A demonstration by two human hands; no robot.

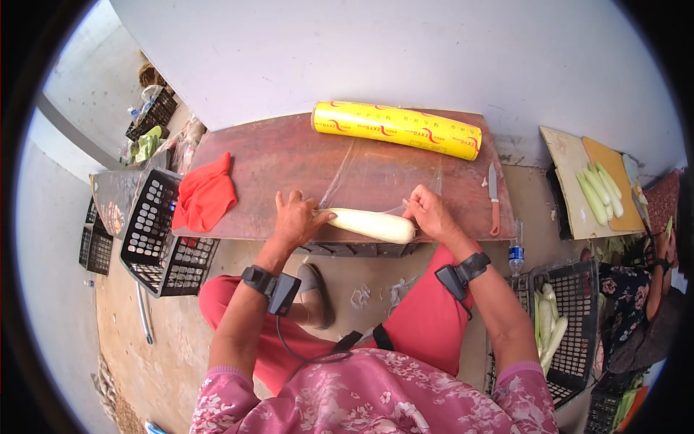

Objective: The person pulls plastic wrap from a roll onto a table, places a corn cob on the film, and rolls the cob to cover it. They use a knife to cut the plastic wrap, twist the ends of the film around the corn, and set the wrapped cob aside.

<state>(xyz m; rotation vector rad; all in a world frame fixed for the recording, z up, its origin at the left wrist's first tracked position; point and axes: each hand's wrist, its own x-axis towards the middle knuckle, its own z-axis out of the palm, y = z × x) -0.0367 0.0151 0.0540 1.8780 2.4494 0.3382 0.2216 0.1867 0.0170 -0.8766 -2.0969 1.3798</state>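
A long pale vegetable point(372, 225), whitish and smooth, lies crosswise near the front edge of the wooden table. My left hand point(295, 219) is closed at its left end, the thumb pressed on it and some fingers lifted. At the right end my right hand point(429, 212) pinches the edge of the clear plastic film. That film point(376, 177) stretches from a yellow roll point(397, 130) at the back of the table down to the vegetable. How far the film covers the vegetable is hard to see.
On the table point(267, 155) are a red cloth point(206, 194) and, at the right, a knife point(494, 199). Black crates point(148, 224) stand left; another crate point(575, 325) holds vegetables. A person's arm point(658, 282) shows far right, near a board point(571, 173) with pale green vegetables.
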